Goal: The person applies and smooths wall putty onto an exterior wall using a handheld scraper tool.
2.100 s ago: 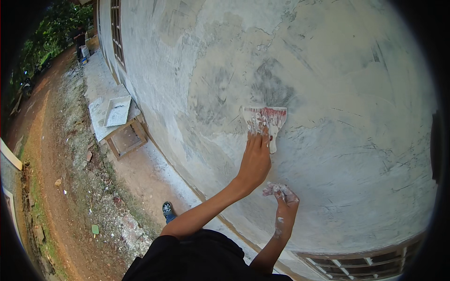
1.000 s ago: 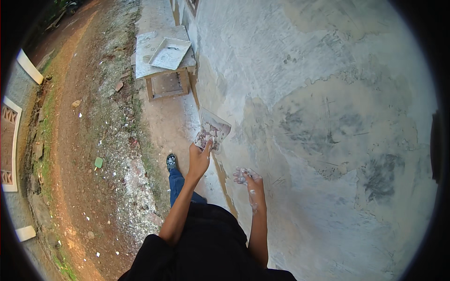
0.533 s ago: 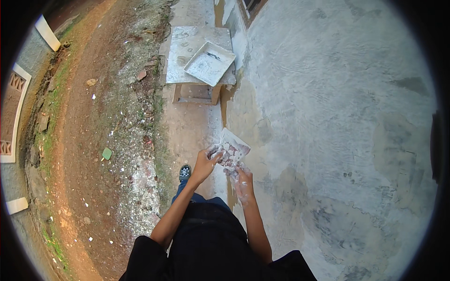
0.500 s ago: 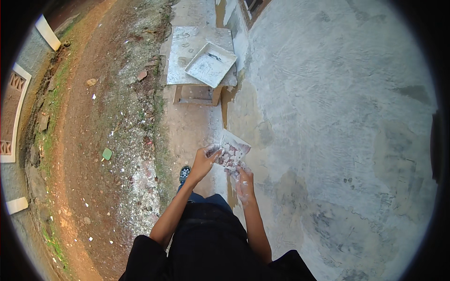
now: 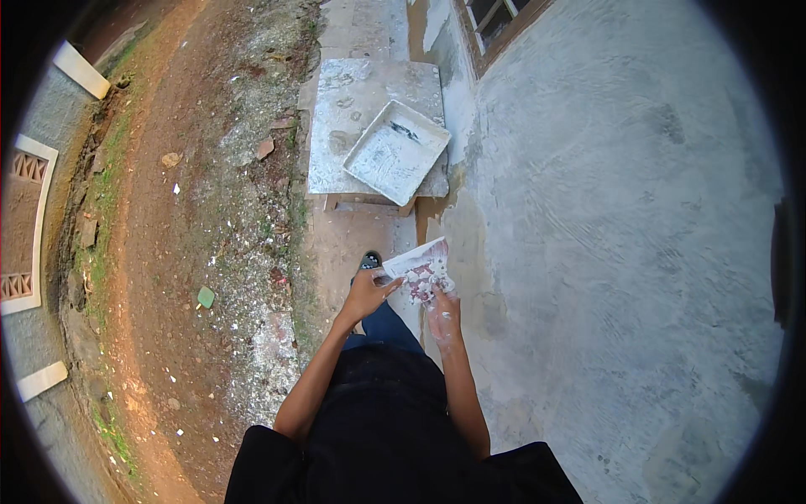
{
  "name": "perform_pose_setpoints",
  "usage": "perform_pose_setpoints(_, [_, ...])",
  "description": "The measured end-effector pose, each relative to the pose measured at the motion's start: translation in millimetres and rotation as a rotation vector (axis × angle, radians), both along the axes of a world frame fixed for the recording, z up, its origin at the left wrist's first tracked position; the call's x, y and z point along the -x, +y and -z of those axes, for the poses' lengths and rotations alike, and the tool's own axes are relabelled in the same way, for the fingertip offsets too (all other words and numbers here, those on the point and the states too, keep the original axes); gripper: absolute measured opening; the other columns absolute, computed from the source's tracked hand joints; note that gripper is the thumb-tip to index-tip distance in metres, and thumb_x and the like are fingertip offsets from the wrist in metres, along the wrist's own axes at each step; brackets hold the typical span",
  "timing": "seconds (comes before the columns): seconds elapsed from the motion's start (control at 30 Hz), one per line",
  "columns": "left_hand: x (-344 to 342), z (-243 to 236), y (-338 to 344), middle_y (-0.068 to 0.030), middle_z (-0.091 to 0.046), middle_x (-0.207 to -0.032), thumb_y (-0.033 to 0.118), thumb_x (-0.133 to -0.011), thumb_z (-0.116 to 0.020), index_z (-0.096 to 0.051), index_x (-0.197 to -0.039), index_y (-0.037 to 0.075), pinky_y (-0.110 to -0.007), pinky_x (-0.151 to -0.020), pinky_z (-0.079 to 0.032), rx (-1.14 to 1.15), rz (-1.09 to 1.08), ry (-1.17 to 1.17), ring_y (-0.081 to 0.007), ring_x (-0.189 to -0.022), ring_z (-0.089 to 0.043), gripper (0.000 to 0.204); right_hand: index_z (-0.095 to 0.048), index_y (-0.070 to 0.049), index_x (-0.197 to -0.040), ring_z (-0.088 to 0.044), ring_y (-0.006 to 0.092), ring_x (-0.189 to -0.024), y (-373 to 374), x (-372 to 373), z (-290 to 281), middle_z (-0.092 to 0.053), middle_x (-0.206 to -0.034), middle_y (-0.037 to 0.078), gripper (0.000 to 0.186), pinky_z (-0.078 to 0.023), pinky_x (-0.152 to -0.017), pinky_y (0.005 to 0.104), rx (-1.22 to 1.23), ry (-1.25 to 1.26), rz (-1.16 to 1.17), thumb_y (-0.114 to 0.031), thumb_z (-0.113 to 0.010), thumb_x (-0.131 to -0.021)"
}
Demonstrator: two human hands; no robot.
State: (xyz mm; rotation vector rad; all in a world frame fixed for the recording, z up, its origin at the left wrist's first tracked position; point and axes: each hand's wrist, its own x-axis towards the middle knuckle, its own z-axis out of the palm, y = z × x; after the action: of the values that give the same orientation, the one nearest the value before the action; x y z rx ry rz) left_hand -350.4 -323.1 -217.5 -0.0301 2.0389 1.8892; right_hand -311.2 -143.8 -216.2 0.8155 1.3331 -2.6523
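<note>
Both of my hands are in front of my body, close to the wall, on a flat scraper (image 5: 425, 267) smeared with white paste over reddish patches. A pale straight edge runs along its far side. My left hand (image 5: 366, 294) grips its left side, thumb on top. My right hand (image 5: 445, 312), whitened with paste on fingers and wrist, pinches the near right corner. Whether this is one piece or two overlapping ones I cannot tell. Ahead, a white tray (image 5: 398, 151) with a dark smear inside lies askew on a paste-spotted board (image 5: 332, 160) atop a low wooden stand.
The grey plastered wall (image 5: 604, 235) rises close on my right, with a barred window (image 5: 495, 21) far ahead. A narrow concrete walkway (image 5: 336, 244) runs under me. Left of it lies a dirt strip (image 5: 168, 277) with stones, white flecks and a green scrap (image 5: 206, 296).
The stand and tray now appear slightly lower and farther right, and more window shows. The scraper has turned between my hands, its pale edge now facing away. My foot has shifted forward.
</note>
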Motion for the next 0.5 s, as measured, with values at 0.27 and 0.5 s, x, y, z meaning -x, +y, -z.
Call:
perform_pose_setpoints(0.27, [168.6,28.1,-33.7,-0.0072,-0.068,-0.073,0.018,-0.083,-0.070,-0.069,-0.092,-0.004,-0.027,-0.059,-0.046,0.120,-0.031,-0.168,-0.0074,-0.064,-0.055,0.024,-0.057,0.006,-0.111,-0.062,0.0148,-0.091,-5.9,178.1,-9.2,-0.064,-0.103,0.010,0.024,-0.049,-0.083,0.0288,-0.161,-0.052,-0.133,0.001,-0.053,-0.088])
perform_pose_setpoints(0.5, [288.5,93.5,-51.1,-0.0089,-0.068,-0.075,0.019,-0.087,-0.065,-0.067,-0.095,-0.004,-0.028,-0.061,-0.046,0.095,0.057,-0.111,-0.0084,-0.066,-0.055,0.024,-0.059,0.004,-0.109,-0.061,0.0123,-0.088,-20.6,285.9,29.0,-0.064,-0.100,0.007,0.023,-0.049,-0.077,0.0262,-0.274,-0.198,-0.053,-0.001,-0.056,-0.087])
